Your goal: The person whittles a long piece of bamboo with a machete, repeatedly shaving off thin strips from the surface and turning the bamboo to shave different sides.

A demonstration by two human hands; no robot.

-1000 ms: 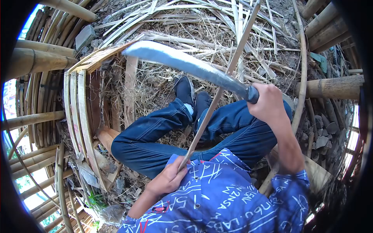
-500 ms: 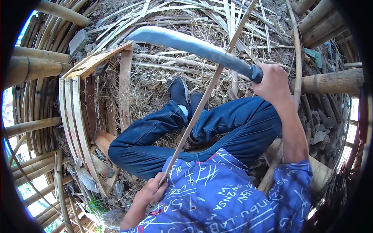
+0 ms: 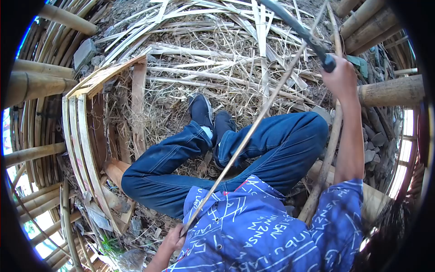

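Observation:
My right hand is wrapped round the dark handle of a long machete, up at the right. The blade points to the upper left, seen nearly edge-on, and its tip runs out of the frame. Low in the middle, the fingers of my left hand are closed on the near end of a long thin bamboo strip. That strip slants up and right across my legs and passes by the machete near its handle; whether the two touch is unclear.
A slatted wooden crate stands at my left. Split bamboo strips and shavings cover the ground beyond my shoes. Thick bamboo poles lie at the right, with stones below them. A bamboo wall rises at the left.
My right hand and the machete have moved up and right, and the blade has turned from its broad side to nearly edge-on. My left hand has shifted slightly down and left with the strip.

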